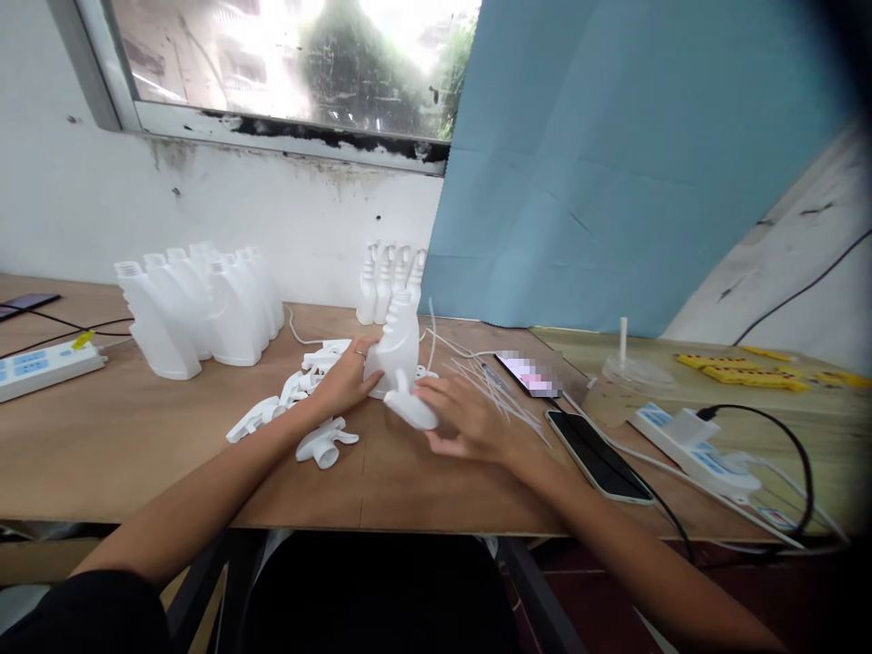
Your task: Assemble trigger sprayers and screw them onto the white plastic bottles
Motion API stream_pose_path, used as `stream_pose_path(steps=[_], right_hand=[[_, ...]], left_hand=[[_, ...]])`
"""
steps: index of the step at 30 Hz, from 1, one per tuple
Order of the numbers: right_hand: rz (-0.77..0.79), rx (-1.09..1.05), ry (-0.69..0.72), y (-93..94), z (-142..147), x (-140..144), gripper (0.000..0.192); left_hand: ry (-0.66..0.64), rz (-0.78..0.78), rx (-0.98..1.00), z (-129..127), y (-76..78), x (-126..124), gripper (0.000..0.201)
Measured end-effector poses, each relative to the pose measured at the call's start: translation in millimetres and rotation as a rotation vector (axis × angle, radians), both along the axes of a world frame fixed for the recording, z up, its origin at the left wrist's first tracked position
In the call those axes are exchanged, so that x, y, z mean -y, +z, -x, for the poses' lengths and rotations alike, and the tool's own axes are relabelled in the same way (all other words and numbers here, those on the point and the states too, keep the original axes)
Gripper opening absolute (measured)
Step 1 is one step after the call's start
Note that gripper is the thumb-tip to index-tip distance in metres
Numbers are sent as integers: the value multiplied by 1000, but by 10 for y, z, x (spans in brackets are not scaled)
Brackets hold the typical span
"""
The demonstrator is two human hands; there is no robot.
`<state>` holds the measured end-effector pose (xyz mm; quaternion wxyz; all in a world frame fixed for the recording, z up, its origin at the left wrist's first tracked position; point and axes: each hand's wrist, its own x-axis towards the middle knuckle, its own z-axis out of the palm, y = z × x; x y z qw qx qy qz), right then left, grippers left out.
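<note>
My left hand [346,380] grips a white plastic bottle [397,338] that stands upright on the wooden table [170,436]. My right hand [470,420] holds a white spray trigger head [411,408] just in front of the bottle's base. Several loose white trigger heads [300,409] lie to the left of my left hand. Thin white dip tubes [490,386] are scattered behind my right hand.
A group of empty white bottles [204,309] stands at the back left, and more bottles [388,277] against the wall. Two phones [599,454] [530,374] lie to the right. Power strips [41,363] [695,445] with cables sit at both sides. A blue sheet [613,163] hangs behind.
</note>
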<state>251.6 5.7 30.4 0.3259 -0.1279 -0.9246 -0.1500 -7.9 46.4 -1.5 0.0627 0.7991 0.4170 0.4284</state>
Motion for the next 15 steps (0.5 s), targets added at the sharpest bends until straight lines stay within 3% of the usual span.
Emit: stream_pose_path(steps=[2, 4, 6, 9, 12, 15], right_hand=[[71, -225, 61, 272, -1, 60, 61], [201, -544, 136, 625, 20, 81, 47], [349, -825, 324, 1013, 39, 54, 31], [433, -1122, 475, 1522, 1, -53, 26], [459, -1277, 521, 1798, -114, -194, 33], [429, -1406, 498, 1845, -212, -332, 43]], left_hand=[[1, 6, -4, 2, 1, 3, 53], [6, 15, -14, 3, 0, 2, 52], [12, 22, -19, 1, -3, -1, 52], [10, 26, 5, -7, -14, -9, 50], [9, 35, 55, -6, -30, -14, 49], [-4, 48, 76, 9, -43, -21, 49]])
